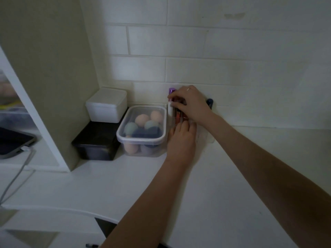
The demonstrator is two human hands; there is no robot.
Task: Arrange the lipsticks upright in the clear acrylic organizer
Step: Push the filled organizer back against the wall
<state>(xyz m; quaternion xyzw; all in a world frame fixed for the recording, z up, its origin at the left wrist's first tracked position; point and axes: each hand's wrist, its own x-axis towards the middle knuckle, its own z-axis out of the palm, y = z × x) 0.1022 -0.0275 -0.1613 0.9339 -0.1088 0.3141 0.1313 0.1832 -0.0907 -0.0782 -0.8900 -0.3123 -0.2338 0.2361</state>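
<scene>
Shelf unit: a dark flat device (pixel 14 142) lies on a shelf at the far left; a grey cable (pixel 16 178) runs down from it.
Black box (pixel 95 142): sits on the white tabletop (pixel 232 185) beside the cabinet's side panel; a white lidded box (pixel 106 104) is stacked on top of it, against the tiled wall (pixel 197 51).
Clear tub (pixel 141 129): just right of the black box, touching or nearly so; lid on; peach, pale green and dark makeup sponges (pixel 142 119) show through it.
White lipstick (pixel 170 109): upright at the left end of the clear acrylic organizer; pinched near its top by the right hand's fingertips.
Purple lipstick (pixel 171 90): upright behind the white one, its cap showing above the fingers.
Left hand (pixel 181 140): palm down at the front of the organizer, fingers curled against its near edge; whether it actually grips the wall, I cannot tell.
Red and orange lipsticks (pixel 178 114): standing inside the organizer between the two hands; mostly hidden, count unclear.
Right hand (pixel 191 102): reaches over the organizer from the right; thumb and fingers closed on the white lipstick; a ring on one finger.
Clear acrylic organizer (pixel 206 140): against the wall, just right of the tub; only its front right corner shows plainly.
Dark blue tube (pixel 210 102): upright at the organizer's right end, behind the right wrist.
</scene>
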